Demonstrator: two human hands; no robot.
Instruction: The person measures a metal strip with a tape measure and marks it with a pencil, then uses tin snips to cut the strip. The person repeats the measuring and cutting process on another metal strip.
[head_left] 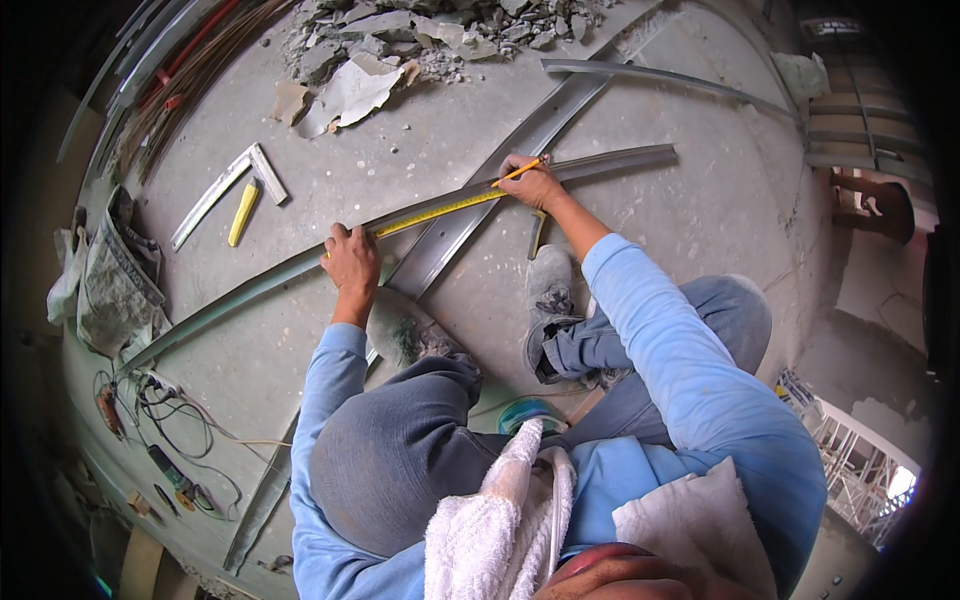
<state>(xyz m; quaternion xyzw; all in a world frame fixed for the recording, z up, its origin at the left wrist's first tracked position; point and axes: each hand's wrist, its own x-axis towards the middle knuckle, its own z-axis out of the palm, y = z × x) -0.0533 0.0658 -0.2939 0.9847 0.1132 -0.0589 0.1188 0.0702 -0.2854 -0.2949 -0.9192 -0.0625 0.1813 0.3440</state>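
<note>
A long, narrow metal profile [250,287] lies slantwise across the floor before me, over a wider metal channel [440,250]. Along the narrow profile runs the yellow blade of a tape measure [430,213]. My left hand [352,262] is closed on the tape at its left end, against the profile; the fingers hide whether the case is there. Farther right, my right hand [532,186] grips a yellow pencil [518,172], slanted over the tape and profile. A dark curved-handled tool [537,236], partly hidden, lies just below that hand.
A metal square [212,198] and a yellow-handled tool [243,212] lie left. Broken rubble [365,85] is heaped at the back. A grey bag [122,275] stands far left, above tangled cords and a power tool [172,475]. Another metal strip [680,78] crosses the back right.
</note>
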